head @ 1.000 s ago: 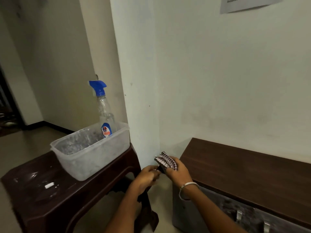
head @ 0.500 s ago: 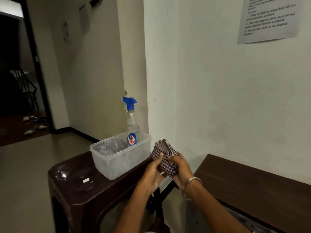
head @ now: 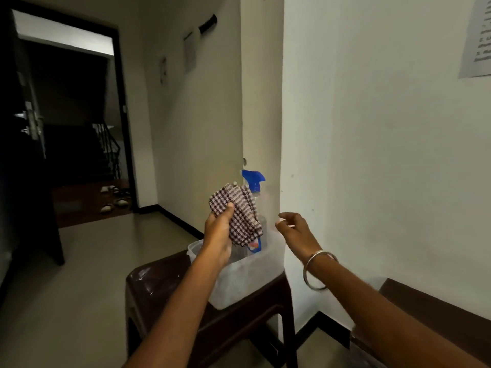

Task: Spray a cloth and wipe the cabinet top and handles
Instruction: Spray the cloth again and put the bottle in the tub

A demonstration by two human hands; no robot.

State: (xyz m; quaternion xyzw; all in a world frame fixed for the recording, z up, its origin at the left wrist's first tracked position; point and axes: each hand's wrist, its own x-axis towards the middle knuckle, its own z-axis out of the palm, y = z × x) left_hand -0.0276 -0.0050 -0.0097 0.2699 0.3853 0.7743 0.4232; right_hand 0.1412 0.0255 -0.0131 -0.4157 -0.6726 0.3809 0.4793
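Gripping the bunched checkered cloth in front of the spray bottle, the left hand is screening it while the empty, loosely spread right hand is risking toppling it inside the plastic tub on the table.

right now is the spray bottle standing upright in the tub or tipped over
Upright. The spray bottle stands in the plastic tub with its blue trigger head on top; the checked cloth hides most of its body.

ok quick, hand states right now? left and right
Left hand: grips the checked cloth, raised in front of the spray bottle.
Right hand: open, holds nothing, fingers loosely curled.
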